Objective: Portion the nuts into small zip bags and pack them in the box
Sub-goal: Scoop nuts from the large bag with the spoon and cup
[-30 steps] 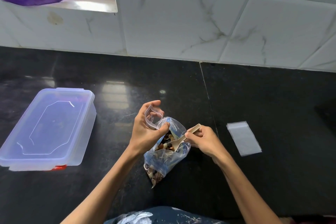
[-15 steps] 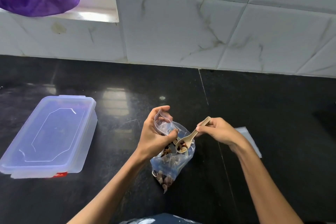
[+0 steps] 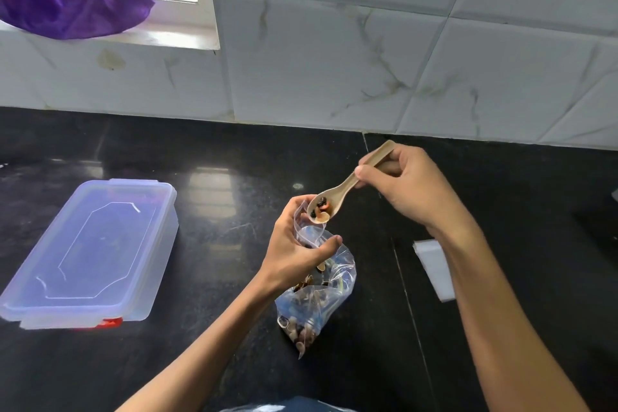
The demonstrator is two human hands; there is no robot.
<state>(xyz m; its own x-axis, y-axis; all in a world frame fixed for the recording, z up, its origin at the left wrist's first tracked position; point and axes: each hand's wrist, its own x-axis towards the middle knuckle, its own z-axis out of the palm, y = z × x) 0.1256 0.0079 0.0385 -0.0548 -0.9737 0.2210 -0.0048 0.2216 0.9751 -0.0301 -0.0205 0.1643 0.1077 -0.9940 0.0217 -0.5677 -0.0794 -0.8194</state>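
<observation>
Left hand (image 3: 294, 251): fingers and thumb curled around a small zip bag (image 3: 309, 229), pinching it so its mouth gapes upward, above the counter's near middle.
Right hand (image 3: 409, 189): thumb and fingers closed on the handle of a pale wooden spoon (image 3: 347, 187); the handle's end pokes out past the knuckles toward the wall.
Spoon bowl: tilted down at the small bag's mouth, touching or just over its rim, loaded with a few nuts (image 3: 320, 211), some dark, one pale.
Big bag (image 3: 317, 298): clear plastic, slumped on the black counter (image 3: 234, 177) just below the left hand, with mixed nuts gathered in its lower end.
Box (image 3: 90, 254): translucent, lid on, red clip at its near side, toward the counter's left edge, well apart from the hands.
Spare zip bags (image 3: 433, 269): flat on the counter toward the right, partly hidden behind the right forearm.
Back wall: white marbled tiles (image 3: 334, 60); purple cloth (image 3: 67, 0) hanging at the window, top left.
</observation>
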